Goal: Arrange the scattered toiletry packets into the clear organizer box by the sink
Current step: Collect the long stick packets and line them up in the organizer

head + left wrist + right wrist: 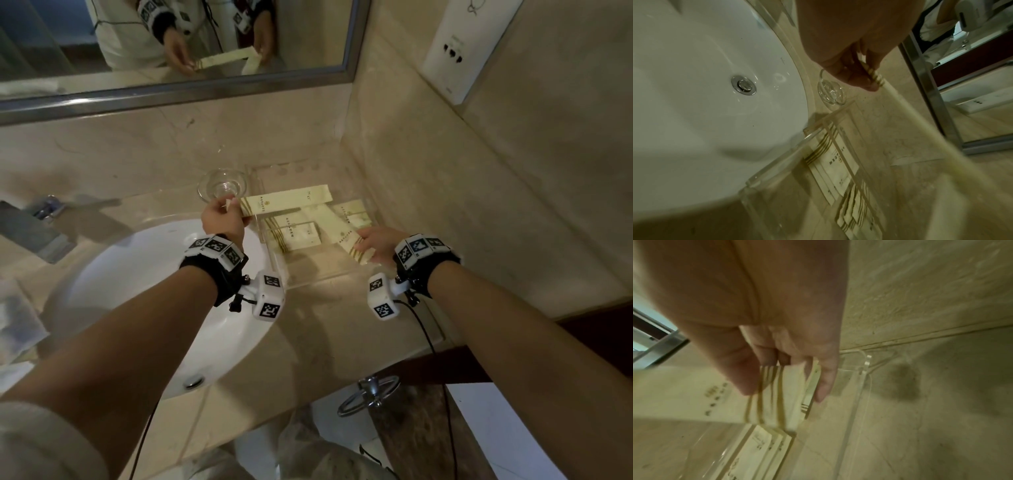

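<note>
A clear organizer box (308,279) sits on the beige counter right of the sink, with cream, gold-striped toiletry packets (301,234) lying flat inside. My left hand (222,219) pinches the striped end of a long cream packet (291,200) held above the box's far left corner; in the left wrist view that long packet (920,129) shows edge-on below my left hand (855,71). My right hand (376,241) grips another long packet (346,233) over the box's right side. In the right wrist view, the fingers (824,382) also hold thinner packets (812,386) behind that one (694,394).
A white sink basin (144,291) lies left of the box, its drain (744,85) visible. A small glass dish (222,185) stands just behind my left hand. A mirror (171,41) runs along the back wall, and the side wall (479,205) stands close right of the box.
</note>
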